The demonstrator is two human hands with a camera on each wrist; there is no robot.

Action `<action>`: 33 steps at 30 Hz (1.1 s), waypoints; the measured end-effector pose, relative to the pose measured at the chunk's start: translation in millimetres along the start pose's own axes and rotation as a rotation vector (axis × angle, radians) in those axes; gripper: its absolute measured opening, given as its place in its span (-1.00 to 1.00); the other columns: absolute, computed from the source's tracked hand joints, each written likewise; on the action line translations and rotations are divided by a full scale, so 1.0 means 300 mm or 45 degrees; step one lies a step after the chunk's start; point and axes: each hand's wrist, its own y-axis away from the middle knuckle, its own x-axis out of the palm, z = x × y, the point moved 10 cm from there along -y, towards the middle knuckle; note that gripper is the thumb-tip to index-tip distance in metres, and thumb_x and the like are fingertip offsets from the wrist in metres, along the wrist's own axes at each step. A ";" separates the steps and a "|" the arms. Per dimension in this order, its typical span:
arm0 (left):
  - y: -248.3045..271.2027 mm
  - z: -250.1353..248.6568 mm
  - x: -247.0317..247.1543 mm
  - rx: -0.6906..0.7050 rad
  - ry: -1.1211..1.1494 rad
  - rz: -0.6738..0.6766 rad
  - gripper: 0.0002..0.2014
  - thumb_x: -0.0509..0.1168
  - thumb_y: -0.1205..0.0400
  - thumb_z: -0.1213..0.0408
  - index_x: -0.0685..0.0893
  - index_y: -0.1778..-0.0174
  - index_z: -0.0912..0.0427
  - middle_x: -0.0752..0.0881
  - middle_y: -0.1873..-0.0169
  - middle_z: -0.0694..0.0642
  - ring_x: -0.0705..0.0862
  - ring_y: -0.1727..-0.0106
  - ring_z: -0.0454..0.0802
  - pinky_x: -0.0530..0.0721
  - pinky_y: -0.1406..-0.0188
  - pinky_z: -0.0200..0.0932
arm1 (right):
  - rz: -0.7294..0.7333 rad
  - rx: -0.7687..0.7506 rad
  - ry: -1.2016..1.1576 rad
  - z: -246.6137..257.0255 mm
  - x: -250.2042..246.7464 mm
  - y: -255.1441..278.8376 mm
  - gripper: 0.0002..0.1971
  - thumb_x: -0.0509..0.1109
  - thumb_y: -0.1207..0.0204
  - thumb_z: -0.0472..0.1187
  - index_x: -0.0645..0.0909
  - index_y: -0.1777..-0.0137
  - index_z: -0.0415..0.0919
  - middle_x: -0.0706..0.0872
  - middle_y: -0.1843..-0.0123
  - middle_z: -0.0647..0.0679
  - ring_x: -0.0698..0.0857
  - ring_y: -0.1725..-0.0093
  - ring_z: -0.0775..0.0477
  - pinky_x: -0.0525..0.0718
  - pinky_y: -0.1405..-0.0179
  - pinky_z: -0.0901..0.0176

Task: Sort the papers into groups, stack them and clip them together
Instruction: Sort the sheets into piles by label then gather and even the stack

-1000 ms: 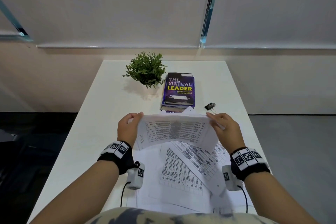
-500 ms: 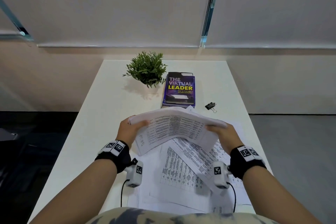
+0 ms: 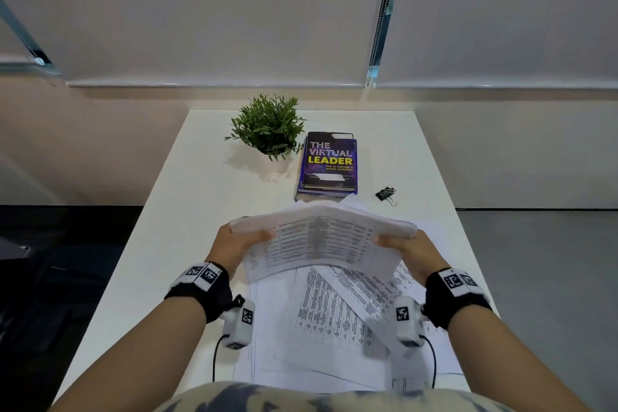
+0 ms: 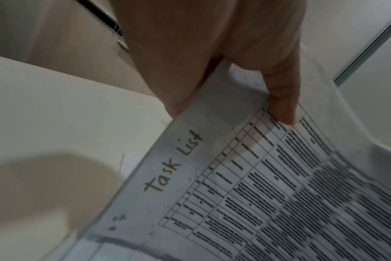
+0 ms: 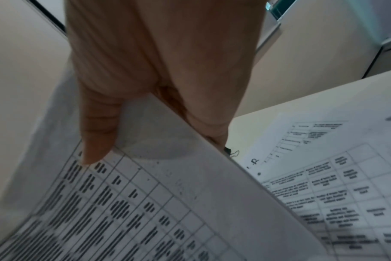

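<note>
We hold a bundle of papers [image 3: 321,237] above the white table [image 3: 187,197], bowed upward in the middle so its far edge arches between our two hands. Our left hand [image 3: 235,242] pinches the bundle's 9 o'clock end: in the left wrist view the thumb [image 4: 281,98] presses on the printed face near the handwritten words "Task List", and the other fingers go behind the sheets, out of sight. Our right hand [image 3: 413,252] pinches the 3 o'clock end the same way, with the thumb [image 5: 96,134] flat on the printed table and the remaining fingers tucked behind the paper edge; how they lie there we cannot tell.

Under the bundle, toward 6 o'clock from it, loose sheets [image 3: 337,321] with printed tables lie fanned and overlapping on the table, some turned at an angle. At 12 o'clock from the bundle sits a purple book [image 3: 329,162] titled "The Virtual Leader", resting on another book. A small potted plant [image 3: 267,127] stands just beside the book at its 10 o'clock. A black binder clip [image 3: 385,194] lies on the table at 1 o'clock from the bundle, apart from the book and from the papers.
</note>
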 end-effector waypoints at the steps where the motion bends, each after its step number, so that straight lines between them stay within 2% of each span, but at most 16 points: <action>1: 0.003 -0.002 -0.005 0.011 -0.031 0.015 -0.54 0.65 -0.20 0.31 0.77 0.00 0.34 0.85 0.10 0.19 0.80 0.08 0.16 0.69 0.04 -0.03 | 0.012 0.000 0.008 0.000 -0.007 0.006 -0.50 0.63 -0.13 -0.30 0.75 -0.14 -0.27 0.85 -0.06 -0.24 0.78 -0.13 -0.31 0.72 -0.08 -0.13; 5: 0.004 0.065 -0.003 -0.052 -0.048 0.004 -0.41 0.68 -0.16 0.32 0.76 -0.15 0.26 0.85 -0.02 0.18 0.82 -0.07 0.17 0.72 -0.08 0.00 | 0.107 0.067 0.026 -0.052 0.027 0.025 -0.56 0.62 -0.23 -0.35 0.74 -0.16 -0.26 0.84 -0.11 -0.22 0.77 -0.17 -0.32 0.69 -0.19 -0.25; 9: 0.002 0.091 -0.006 -0.105 -0.001 -0.091 -0.39 0.67 -0.13 0.31 0.76 -0.14 0.29 0.86 0.02 0.21 0.83 -0.04 0.23 0.78 -0.06 0.09 | 0.024 0.089 -0.055 -0.075 0.020 0.005 -0.36 0.75 0.07 -0.15 0.76 -0.10 -0.27 0.83 -0.10 -0.25 0.76 -0.18 -0.37 0.62 -0.30 -0.38; 13: 0.015 0.109 0.005 -0.140 -0.057 -0.118 -0.54 0.67 -0.28 0.41 0.78 -0.09 0.27 0.86 0.02 0.18 0.82 -0.05 0.18 0.77 -0.05 0.02 | 0.056 0.140 -0.053 -0.113 0.014 0.005 -0.18 0.79 0.17 -0.14 0.70 -0.21 -0.27 0.82 -0.15 -0.21 0.76 -0.20 -0.31 0.59 -0.34 -0.41; 15: 0.024 0.084 0.021 -0.106 -0.097 -0.141 -0.60 0.66 -0.33 0.34 0.78 -0.07 0.26 0.86 0.04 0.17 0.82 -0.03 0.17 0.78 -0.02 0.02 | -0.003 0.128 -0.013 -0.100 -0.004 0.009 -0.11 0.80 0.21 -0.03 0.67 -0.23 -0.22 0.82 -0.15 -0.16 0.76 -0.20 -0.28 0.62 -0.30 -0.41; 16: 0.028 0.054 0.031 -0.076 -0.124 -0.144 -0.63 0.65 -0.35 0.33 0.78 -0.06 0.25 0.86 0.06 0.16 0.83 0.01 0.14 0.79 0.04 -0.03 | -0.075 0.095 0.028 -0.068 -0.026 0.010 -0.11 0.79 0.15 -0.02 0.62 -0.28 -0.19 0.80 -0.18 -0.15 0.74 -0.23 -0.27 0.64 -0.29 -0.38; 18: 0.037 -0.043 0.055 0.022 -0.203 -0.127 -0.75 0.60 -0.42 0.35 0.79 0.02 0.20 0.85 0.14 0.08 0.81 0.13 0.03 0.73 0.24 -0.22 | -0.312 -0.027 0.229 0.043 -0.089 0.017 -0.13 0.74 -0.12 -0.15 0.43 -0.45 -0.12 0.66 -0.35 -0.12 0.63 -0.35 -0.23 0.60 -0.36 -0.31; 20: 0.045 -0.153 0.089 0.129 -0.331 -0.074 -0.83 0.57 -0.45 0.37 0.77 0.12 0.08 0.82 0.20 -0.01 0.79 0.17 -0.05 0.68 0.21 -0.23 | -0.476 -0.222 0.528 0.202 -0.107 0.030 -0.08 0.70 -0.24 -0.18 0.28 -0.57 0.00 0.50 -0.50 -0.03 0.49 -0.48 -0.14 0.42 -0.52 -0.27; 22: 0.050 -0.254 0.129 0.234 -0.440 -0.004 -0.81 0.57 -0.43 0.37 0.79 0.12 0.04 0.84 0.17 0.00 0.80 0.09 -0.02 0.72 0.03 -0.13 | -0.402 -0.397 0.824 0.349 -0.005 0.042 -0.07 0.70 -0.24 -0.09 0.28 -0.58 0.07 0.47 -0.54 0.07 0.41 -0.53 -0.03 0.25 -0.60 -0.19; 24: 0.063 -0.342 0.181 0.337 -0.536 0.068 -0.77 0.58 -0.40 0.38 0.82 0.08 0.02 0.86 0.13 0.02 0.81 0.05 -0.01 0.73 -0.03 -0.10 | -0.172 -0.484 1.094 0.432 0.159 0.042 -0.11 0.69 -0.24 0.00 0.33 -0.57 0.12 0.51 -0.51 0.15 0.43 -0.50 0.03 0.19 -0.62 -0.13; 26: 0.082 -0.415 0.242 0.431 -0.601 0.154 -0.74 0.60 -0.39 0.39 0.81 0.14 -0.06 0.85 0.15 0.01 0.80 0.09 -0.06 0.72 0.01 -0.18 | 0.061 -0.497 1.255 0.463 0.301 0.042 -0.29 0.65 -0.30 0.00 0.49 -0.47 0.13 0.65 -0.39 0.11 0.59 -0.37 0.02 0.39 -0.52 -0.04; 28: 0.098 -0.473 0.274 0.482 -0.642 0.184 -0.72 0.60 -0.39 0.42 0.77 0.17 -0.06 0.82 0.18 0.04 0.74 0.18 -0.10 0.68 0.14 -0.25 | 0.201 -0.446 1.366 0.467 0.375 0.044 -0.69 0.59 -0.40 -0.08 0.72 -0.15 0.00 0.80 -0.05 -0.01 0.75 -0.06 -0.07 0.66 -0.07 0.09; 29: 0.100 -0.495 0.271 0.503 -0.656 0.181 -0.76 0.59 -0.39 0.42 0.77 0.17 0.00 0.81 0.20 0.10 0.72 0.22 -0.08 0.66 0.20 -0.25 | 0.219 -0.409 1.356 0.471 0.380 0.044 -0.87 0.56 -0.43 -0.11 0.74 0.05 -0.07 0.79 0.14 -0.04 0.75 0.12 -0.08 0.65 0.17 0.12; 30: 0.100 -0.513 0.257 0.517 -0.667 0.180 -0.81 0.58 -0.40 0.42 0.77 0.18 0.08 0.79 0.21 0.13 0.70 0.25 -0.08 0.64 0.23 -0.24 | 0.216 -0.370 1.295 0.472 0.368 0.044 -0.91 0.56 -0.44 -0.11 0.71 0.20 -0.08 0.74 0.27 -0.03 0.70 0.28 -0.06 0.57 0.33 0.16; 31: 0.097 -0.526 0.232 0.521 -0.672 0.175 -0.84 0.57 -0.40 0.41 0.76 0.19 0.16 0.78 0.24 0.12 0.69 0.27 -0.10 0.63 0.25 -0.26 | 0.195 -0.328 1.194 0.473 0.343 0.045 -0.87 0.57 -0.44 -0.11 0.69 0.27 -0.08 0.71 0.33 -0.02 0.64 0.38 -0.04 0.51 0.41 0.18; 33: 0.088 -0.532 0.156 0.483 -0.636 0.145 -0.86 0.57 -0.41 0.41 0.74 0.20 0.24 0.78 0.29 0.01 0.71 0.32 -0.21 0.61 0.31 -0.37 | 0.170 -0.255 0.937 0.469 0.286 0.050 -0.87 0.59 -0.42 -0.11 0.74 0.19 -0.14 0.78 0.27 -0.10 0.63 0.39 -0.08 0.59 0.35 0.14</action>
